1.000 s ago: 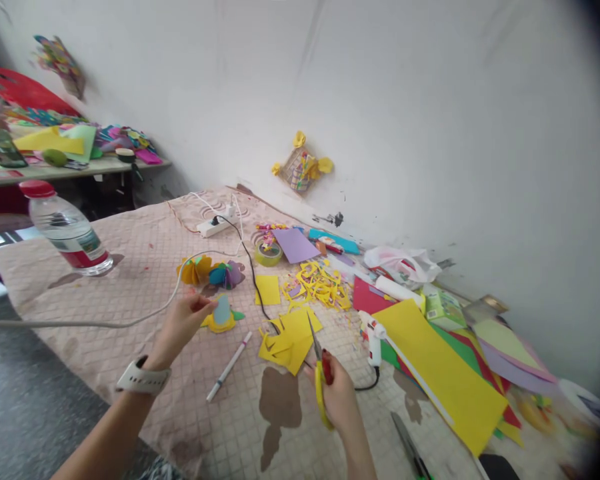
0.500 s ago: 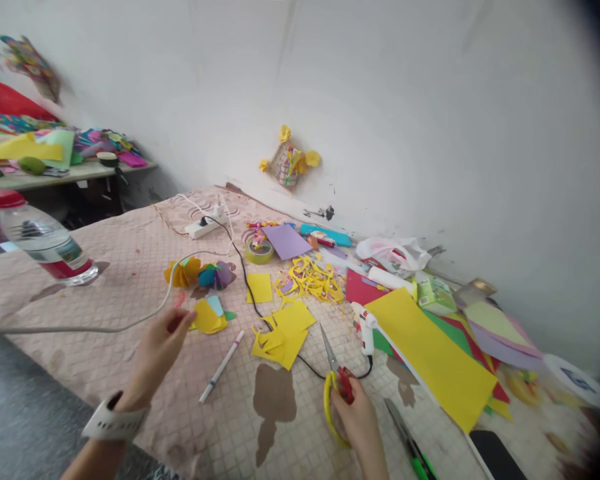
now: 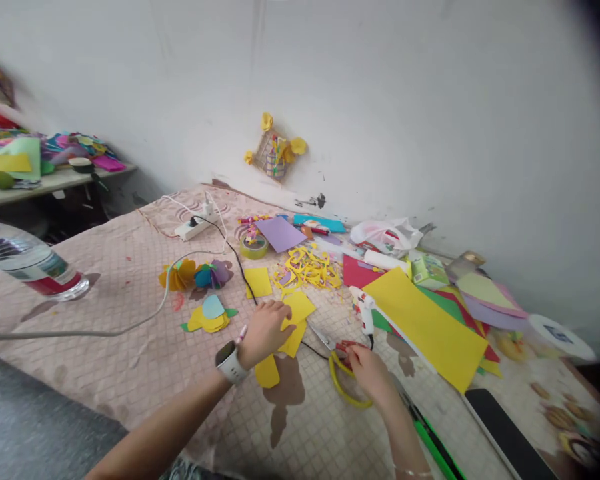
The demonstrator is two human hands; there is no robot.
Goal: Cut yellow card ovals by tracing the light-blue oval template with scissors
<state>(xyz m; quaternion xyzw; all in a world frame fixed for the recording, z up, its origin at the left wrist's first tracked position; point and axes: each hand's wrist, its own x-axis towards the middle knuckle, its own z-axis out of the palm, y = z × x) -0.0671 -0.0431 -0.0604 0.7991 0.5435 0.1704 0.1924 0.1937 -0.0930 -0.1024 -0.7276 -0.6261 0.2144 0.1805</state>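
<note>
My left hand [image 3: 267, 328] is over the yellow paper sheet [image 3: 300, 308] at mid-table, thumb and fingers apart; the scraps beneath it are mostly covered. A yellow cut piece [image 3: 267, 372] lies below its wrist. The fingers of my right hand [image 3: 370, 373] grip the red loop of the scissors [image 3: 347, 383], whose other loop is yellow. Their blades point up and left, low over the table, beside the yellow sheet. Left of my left hand is a small stack of yellow cut shapes [image 3: 207, 320] with a light blue piece [image 3: 213, 307] on top.
Orange and blue-purple paper flowers [image 3: 180, 275] lie by a grey cable [image 3: 165, 300]. A white glue gun [image 3: 364, 308] is right of the scissors, near large coloured sheets [image 3: 425, 327]. A green-handled cutter [image 3: 435, 440] and a dark phone [image 3: 505, 433] lie front right. A water bottle [image 3: 30, 260] stands left.
My left hand has let go of the yellow cut shape, leaving it on the stack, and moved right over the yellow sheet. The scissors are lower and tilted further left. The view has swung right.
</note>
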